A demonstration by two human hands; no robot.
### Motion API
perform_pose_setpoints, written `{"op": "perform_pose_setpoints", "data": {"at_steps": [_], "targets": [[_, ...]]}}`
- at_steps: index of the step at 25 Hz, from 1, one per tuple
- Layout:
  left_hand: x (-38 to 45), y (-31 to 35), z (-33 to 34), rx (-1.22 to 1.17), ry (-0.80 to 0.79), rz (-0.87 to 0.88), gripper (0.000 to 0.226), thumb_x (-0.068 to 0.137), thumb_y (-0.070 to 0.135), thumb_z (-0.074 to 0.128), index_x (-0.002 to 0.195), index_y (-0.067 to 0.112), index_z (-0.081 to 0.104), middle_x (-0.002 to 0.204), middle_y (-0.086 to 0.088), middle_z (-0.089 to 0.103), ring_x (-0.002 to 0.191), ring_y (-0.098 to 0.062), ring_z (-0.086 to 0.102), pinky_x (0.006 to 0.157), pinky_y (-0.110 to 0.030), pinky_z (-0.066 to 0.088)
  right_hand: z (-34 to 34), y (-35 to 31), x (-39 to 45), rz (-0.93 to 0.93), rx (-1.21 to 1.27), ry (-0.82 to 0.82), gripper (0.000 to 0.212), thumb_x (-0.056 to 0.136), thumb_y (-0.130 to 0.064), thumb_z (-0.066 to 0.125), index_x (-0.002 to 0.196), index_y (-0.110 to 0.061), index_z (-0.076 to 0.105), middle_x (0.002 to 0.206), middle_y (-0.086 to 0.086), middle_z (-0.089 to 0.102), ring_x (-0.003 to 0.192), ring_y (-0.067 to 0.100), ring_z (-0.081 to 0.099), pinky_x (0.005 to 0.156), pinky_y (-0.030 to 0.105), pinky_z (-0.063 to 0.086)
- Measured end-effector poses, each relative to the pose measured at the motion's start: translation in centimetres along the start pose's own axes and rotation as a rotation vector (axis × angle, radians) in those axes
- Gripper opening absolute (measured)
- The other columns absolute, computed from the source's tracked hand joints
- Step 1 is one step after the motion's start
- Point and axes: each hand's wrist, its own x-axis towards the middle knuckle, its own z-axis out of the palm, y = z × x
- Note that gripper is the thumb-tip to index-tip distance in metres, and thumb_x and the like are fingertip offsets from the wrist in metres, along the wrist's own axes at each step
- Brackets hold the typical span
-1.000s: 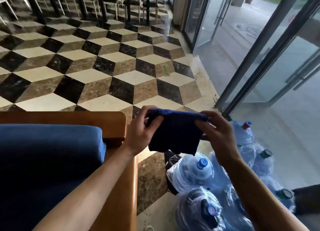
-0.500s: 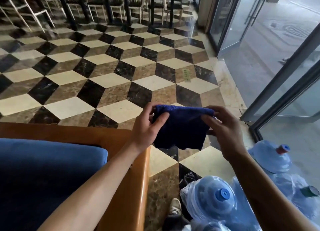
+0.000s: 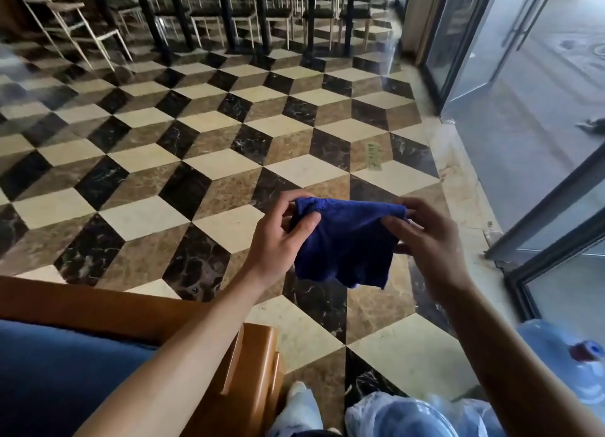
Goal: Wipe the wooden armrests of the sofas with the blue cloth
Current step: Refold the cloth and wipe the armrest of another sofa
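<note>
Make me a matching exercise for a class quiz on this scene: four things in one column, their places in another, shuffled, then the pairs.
Things
1. cloth
2. sofa cushion
3. water bottle
4. stools

Places
A. far end of the room, top left
B. held up between the left hand and right hand
C. bottom left, inside the wooden armrest
D. on the floor at the right edge

Pairs: 1-B, 2-C, 3-D, 4-A

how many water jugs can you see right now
2. One large clear-blue plastic water jug with a red cap at the right edge, one plastic-wrapped jug at the bottom. More may lie outside the frame.
</note>
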Motion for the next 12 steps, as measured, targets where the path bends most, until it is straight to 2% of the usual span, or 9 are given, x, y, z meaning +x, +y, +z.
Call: {"op": "perform_pose_setpoints", "data": {"at_steps": [3,7,9,12], "targets": [[3.9,-2.2,-0.9,0.004,0.066,-0.008,0.025,0.092,0.033,0.063,0.117,0.028,0.058,0.098,0.015,0.066,0.092,-0.012,0.066,0.08,-0.029,0.055,1.6,0.1,5.6,-0.015,-0.009,-0.069,0.019,0.09,-0.001,0.065,0.097,-0.018,0.067,0.08,-0.01,0.073,0.075,0.006,0.07,0.059,0.024,0.058],[10.0,-6.1,-2.9,-0.017,0.188,-0.019,0.023,0.091,0.025,0.064,0.114,0.026,0.059,0.1,0.024,0.066,0.092,-0.001,0.064,0.082,-0.016,0.05,5.6,1.1,14.3,-0.006,0.013,-0.154,0.019,0.09,0.001,0.065,0.093,-0.018,0.067,0.08,-0.005,0.073,0.073,0.005,0.069,0.057,0.02,0.055],[12.7,-8.1,-4.2,-0.03,0.238,-0.034,0.025,0.092,0.027,0.064,0.116,0.021,0.06,0.103,0.019,0.067,0.096,-0.005,0.065,0.085,-0.017,0.05,7.9,1.4,18.5,0.009,0.005,-0.209,0.015,0.09,0.0,0.065,0.095,-0.014,0.068,0.084,-0.001,0.073,0.077,0.011,0.068,0.061,0.025,0.057],[16.3,-10.8,-6.7,-0.044,0.324,-0.06,0.028,0.09,0.036,0.064,0.115,0.024,0.061,0.106,0.011,0.069,0.099,-0.013,0.068,0.087,-0.025,0.053,11.7,2.0,24.6,0.047,0.033,-0.293,0.012,0.09,-0.002,0.067,0.098,-0.011,0.068,0.09,0.006,0.072,0.084,0.021,0.068,0.07,0.038,0.058]]}}
